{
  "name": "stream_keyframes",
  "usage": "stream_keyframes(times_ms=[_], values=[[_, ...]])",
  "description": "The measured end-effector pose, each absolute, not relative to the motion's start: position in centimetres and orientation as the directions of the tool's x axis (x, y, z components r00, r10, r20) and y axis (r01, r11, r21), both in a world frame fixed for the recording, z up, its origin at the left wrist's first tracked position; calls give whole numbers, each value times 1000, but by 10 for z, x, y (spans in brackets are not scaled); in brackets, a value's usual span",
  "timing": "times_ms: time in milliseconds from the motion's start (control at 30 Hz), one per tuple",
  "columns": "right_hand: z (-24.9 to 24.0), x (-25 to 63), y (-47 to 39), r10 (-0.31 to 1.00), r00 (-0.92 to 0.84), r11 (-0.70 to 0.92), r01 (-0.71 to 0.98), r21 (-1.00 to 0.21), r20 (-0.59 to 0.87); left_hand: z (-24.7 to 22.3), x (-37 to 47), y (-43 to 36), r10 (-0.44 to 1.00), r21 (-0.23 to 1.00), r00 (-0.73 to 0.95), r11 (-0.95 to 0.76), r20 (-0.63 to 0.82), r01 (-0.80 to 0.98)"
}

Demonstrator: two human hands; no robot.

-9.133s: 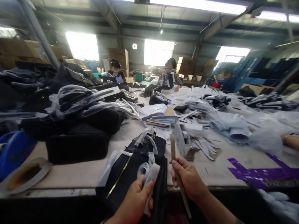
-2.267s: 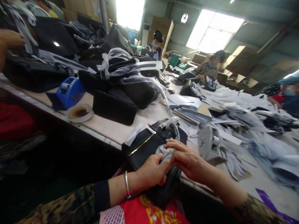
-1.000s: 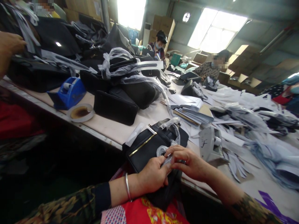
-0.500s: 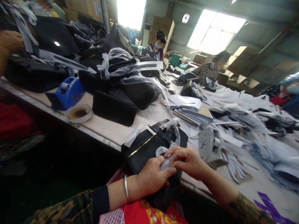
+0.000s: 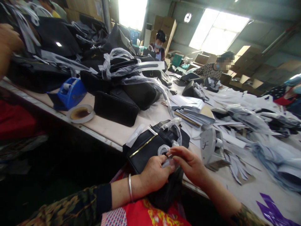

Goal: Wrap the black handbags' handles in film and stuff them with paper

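A black bag (image 5: 143, 150) with a gold zipper lies at the table's front edge, reaching down over my lap. Clear plastic wrap (image 5: 175, 125) is wound about its straps. My left hand (image 5: 156, 172), with a silver bangle at the wrist, is closed on a wrapped part of the bag near its right side. Close beside it, my right hand (image 5: 188, 163) has its fingertips at the same wrapped piece, fingers bent; what lies between them is too small to name.
Left of the bag are a blue tape dispenser (image 5: 70, 92), a round dish (image 5: 80, 113) and piled black bags (image 5: 116, 108). A grey dispenser (image 5: 213, 147), papers (image 5: 192, 110) and purple strips (image 5: 272, 208) lie to the right. A person's hand (image 5: 9, 40) shows at far left; others are beyond.
My right hand's fingers have shifted slightly and straightened a little at the wrapped piece. My left hand keeps its hold. The person's hand at far left has moved up a little.
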State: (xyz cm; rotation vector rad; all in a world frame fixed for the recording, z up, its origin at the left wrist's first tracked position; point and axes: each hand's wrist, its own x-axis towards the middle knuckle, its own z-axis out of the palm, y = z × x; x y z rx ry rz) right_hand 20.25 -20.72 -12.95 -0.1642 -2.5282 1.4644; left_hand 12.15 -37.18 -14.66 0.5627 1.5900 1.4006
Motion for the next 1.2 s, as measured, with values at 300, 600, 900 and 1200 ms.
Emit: stream_keyframes(times_ms=[300,600,900,1200], values=[[-89,162,-212,-136,-984,802,-179,-571,118,-146,117,-370,819,926,-432,340,-378,-167],[-91,170,-190,-95,-993,637,-9,-771,-66,-139,111,-370,824,898,-360,379,-437,-223],[-64,160,-196,-266,-924,861,-99,-499,-276,-149,112,-369,851,920,-363,303,-378,-247],[-79,159,-202,-205,-937,875,-45,-481,-284,-150,117,-369,826,909,-379,364,-416,-204]])
